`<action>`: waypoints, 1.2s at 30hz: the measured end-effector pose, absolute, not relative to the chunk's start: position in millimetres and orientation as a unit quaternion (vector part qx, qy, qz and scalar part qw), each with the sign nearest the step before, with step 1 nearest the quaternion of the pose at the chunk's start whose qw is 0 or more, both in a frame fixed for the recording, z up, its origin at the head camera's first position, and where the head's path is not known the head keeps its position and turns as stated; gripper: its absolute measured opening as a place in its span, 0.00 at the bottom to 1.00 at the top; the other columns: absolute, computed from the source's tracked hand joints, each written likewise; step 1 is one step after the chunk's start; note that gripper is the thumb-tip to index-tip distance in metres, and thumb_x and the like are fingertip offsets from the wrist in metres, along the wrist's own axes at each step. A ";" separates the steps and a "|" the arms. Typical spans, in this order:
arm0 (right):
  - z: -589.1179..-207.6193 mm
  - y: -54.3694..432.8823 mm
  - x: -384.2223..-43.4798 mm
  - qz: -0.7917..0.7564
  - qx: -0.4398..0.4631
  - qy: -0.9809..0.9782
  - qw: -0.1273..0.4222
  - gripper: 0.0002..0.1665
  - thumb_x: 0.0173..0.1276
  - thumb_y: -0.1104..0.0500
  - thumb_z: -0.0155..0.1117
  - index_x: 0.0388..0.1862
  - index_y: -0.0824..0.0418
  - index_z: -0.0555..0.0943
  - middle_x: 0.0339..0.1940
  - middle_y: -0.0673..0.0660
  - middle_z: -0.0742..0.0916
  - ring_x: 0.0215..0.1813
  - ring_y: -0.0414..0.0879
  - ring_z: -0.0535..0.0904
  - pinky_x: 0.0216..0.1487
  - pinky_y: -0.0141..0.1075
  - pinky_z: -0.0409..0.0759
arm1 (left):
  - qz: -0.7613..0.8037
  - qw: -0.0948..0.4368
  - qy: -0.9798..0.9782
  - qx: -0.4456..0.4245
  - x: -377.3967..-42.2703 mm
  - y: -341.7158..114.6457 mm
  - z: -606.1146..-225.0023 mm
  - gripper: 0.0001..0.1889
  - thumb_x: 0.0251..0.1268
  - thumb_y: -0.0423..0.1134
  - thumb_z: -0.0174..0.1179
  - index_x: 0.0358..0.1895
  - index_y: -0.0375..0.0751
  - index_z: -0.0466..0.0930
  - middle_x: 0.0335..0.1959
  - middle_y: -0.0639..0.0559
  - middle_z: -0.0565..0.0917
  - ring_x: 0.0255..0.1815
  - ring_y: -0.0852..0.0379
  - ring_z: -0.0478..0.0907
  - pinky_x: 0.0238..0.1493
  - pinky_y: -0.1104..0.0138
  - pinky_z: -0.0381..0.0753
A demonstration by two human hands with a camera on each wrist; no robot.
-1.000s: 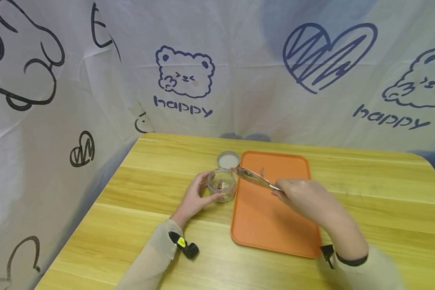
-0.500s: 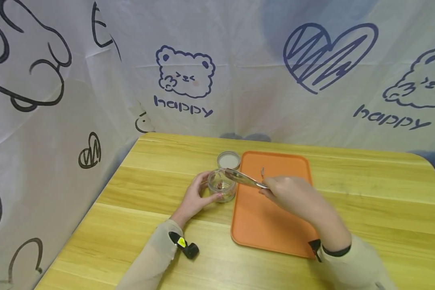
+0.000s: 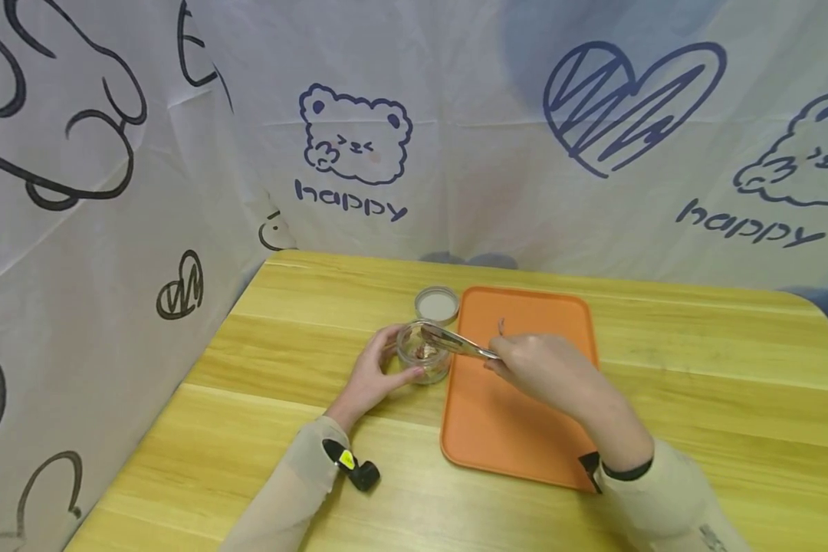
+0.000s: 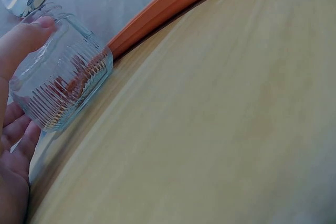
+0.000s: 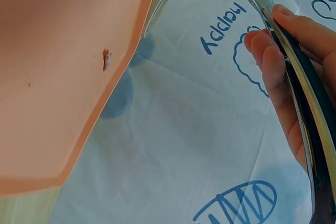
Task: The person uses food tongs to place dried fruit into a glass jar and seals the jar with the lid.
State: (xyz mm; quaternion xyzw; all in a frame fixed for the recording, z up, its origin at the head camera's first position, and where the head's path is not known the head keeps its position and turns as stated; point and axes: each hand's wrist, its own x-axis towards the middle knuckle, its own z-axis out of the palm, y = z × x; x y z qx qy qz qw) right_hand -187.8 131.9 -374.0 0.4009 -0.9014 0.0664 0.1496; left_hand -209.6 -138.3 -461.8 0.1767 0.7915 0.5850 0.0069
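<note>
Plainly, the left hand grips a clear, ribbed jar and the right hand holds silvery tongs.

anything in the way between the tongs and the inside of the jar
Nothing visible: the tongs in the right hand are at the open mouth of the jar. The lid lies off, behind it; the left hand grips from outside.

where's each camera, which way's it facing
Head: on the head, looking forward and down at the tray; left hand, right hand and sleeves show.
Left wrist: on that wrist, facing jar and table; left hand partly shows.
Right wrist: on that wrist, facing tray and tongs; right hand partly shows.
Both wrist views share jar, tongs, tray.
</note>
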 end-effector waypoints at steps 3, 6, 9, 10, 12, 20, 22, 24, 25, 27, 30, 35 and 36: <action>-375.0 130.7 -187.1 0.067 0.397 -0.903 0.147 0.13 0.61 0.55 0.70 0.27 0.59 0.76 0.18 0.46 0.76 0.15 0.35 0.66 0.12 0.26 0.65 | 0.585 0.006 0.792 0.175 -214.3 -139.1 -470.0 0.38 0.52 0.33 0.71 0.67 0.32 0.62 0.65 0.37 0.68 0.66 0.42 0.65 0.68 0.56 0.64; -375.3 130.9 -186.7 0.073 0.394 -0.905 0.142 0.13 0.61 0.55 0.70 0.27 0.59 0.75 0.17 0.46 0.76 0.15 0.35 0.66 0.12 0.26 0.64 | 0.586 0.004 0.791 0.174 -221.1 -140.8 -483.4 0.39 0.52 0.33 0.72 0.68 0.34 0.62 0.65 0.39 0.67 0.66 0.44 0.65 0.68 0.57 0.63; -376.0 133.4 -186.3 0.083 0.395 -0.904 0.142 0.13 0.61 0.55 0.70 0.28 0.60 0.76 0.19 0.48 0.79 0.16 0.36 0.68 0.13 0.26 0.66 | 0.587 0.001 0.791 0.172 -226.5 -142.2 -494.4 0.40 0.51 0.35 0.72 0.68 0.38 0.62 0.65 0.42 0.68 0.66 0.46 0.66 0.68 0.59 0.64; -376.2 134.9 -186.1 0.087 0.394 -0.904 0.142 0.12 0.61 0.55 0.70 0.28 0.60 0.76 0.20 0.48 0.79 0.16 0.36 0.69 0.13 0.26 0.66 | 0.588 -0.001 0.790 0.173 -227.1 -142.4 -495.7 0.40 0.51 0.35 0.73 0.68 0.39 0.63 0.65 0.43 0.68 0.66 0.47 0.66 0.68 0.59 0.64; -376.6 138.6 -185.1 0.098 0.389 -0.905 0.140 0.12 0.61 0.56 0.70 0.29 0.61 0.77 0.21 0.49 0.81 0.18 0.37 0.73 0.15 0.27 0.69 | 0.589 -0.004 0.789 0.174 -227.6 -142.5 -497.0 0.39 0.51 0.37 0.73 0.68 0.41 0.63 0.65 0.45 0.69 0.65 0.49 0.66 0.68 0.60 0.65; -375.5 160.1 -182.9 0.122 0.349 -0.921 0.123 0.14 0.62 0.57 0.69 0.26 0.58 0.72 0.18 0.45 0.71 0.20 0.39 0.65 0.16 0.30 0.65 | 0.590 -0.012 0.788 0.177 -226.7 -142.7 -497.0 0.38 0.51 0.37 0.73 0.66 0.43 0.65 0.63 0.49 0.70 0.64 0.53 0.67 0.67 0.63 0.65; -375.0 165.6 -183.4 0.115 0.338 -0.926 0.122 0.15 0.62 0.57 0.69 0.26 0.58 0.71 0.18 0.45 0.70 0.20 0.39 0.64 0.17 0.31 0.64 | 0.588 -0.013 0.789 0.178 -226.7 -142.9 -497.2 0.38 0.51 0.37 0.73 0.66 0.43 0.65 0.63 0.49 0.70 0.64 0.53 0.67 0.67 0.63 0.65; -374.6 171.2 -183.6 0.109 0.326 -0.931 0.118 0.14 0.62 0.57 0.69 0.26 0.58 0.71 0.18 0.46 0.70 0.20 0.39 0.64 0.17 0.31 0.64 | 0.586 -0.014 0.790 0.180 -226.8 -143.2 -497.1 0.38 0.51 0.37 0.73 0.66 0.43 0.64 0.63 0.49 0.70 0.64 0.53 0.67 0.67 0.63 0.66; -374.3 173.9 -184.0 0.108 0.322 -0.933 0.117 0.14 0.63 0.58 0.69 0.26 0.58 0.71 0.18 0.46 0.70 0.20 0.40 0.64 0.17 0.32 0.64 | 0.587 -0.015 0.789 0.181 -226.9 -143.3 -497.2 0.38 0.51 0.37 0.73 0.66 0.42 0.64 0.63 0.49 0.70 0.64 0.52 0.67 0.67 0.63 0.66; -374.7 179.0 -184.0 0.108 0.306 -0.940 0.108 0.14 0.63 0.58 0.68 0.26 0.58 0.71 0.17 0.46 0.70 0.20 0.40 0.64 0.16 0.32 0.63 | 0.587 -0.016 0.788 0.184 -227.3 -143.5 -497.5 0.38 0.51 0.38 0.73 0.66 0.42 0.65 0.63 0.48 0.70 0.64 0.52 0.67 0.67 0.62 0.66; -378.3 185.9 -185.4 0.104 0.289 -0.946 0.101 0.15 0.63 0.58 0.68 0.25 0.58 0.71 0.16 0.47 0.69 0.19 0.40 0.63 0.15 0.32 0.63 | 0.588 -0.017 0.787 0.185 -227.5 -143.6 -498.0 0.38 0.51 0.37 0.73 0.66 0.42 0.65 0.63 0.48 0.70 0.65 0.51 0.67 0.67 0.61 0.66; -389.9 195.6 -190.1 0.095 0.282 -0.949 0.105 0.14 0.62 0.58 0.69 0.25 0.60 0.72 0.15 0.48 0.71 0.17 0.40 0.64 0.13 0.32 0.65 | 0.586 -0.014 0.791 0.177 -227.1 -142.7 -497.4 0.38 0.51 0.36 0.73 0.67 0.41 0.64 0.64 0.47 0.69 0.65 0.51 0.67 0.67 0.62 0.65; -392.3 197.4 -191.0 0.094 0.283 -0.949 0.106 0.14 0.62 0.59 0.69 0.25 0.60 0.72 0.15 0.48 0.71 0.16 0.41 0.65 0.13 0.32 0.65 | 0.586 -0.012 0.791 0.176 -226.8 -142.5 -496.9 0.38 0.51 0.35 0.73 0.67 0.40 0.64 0.64 0.46 0.69 0.65 0.50 0.66 0.68 0.62 0.65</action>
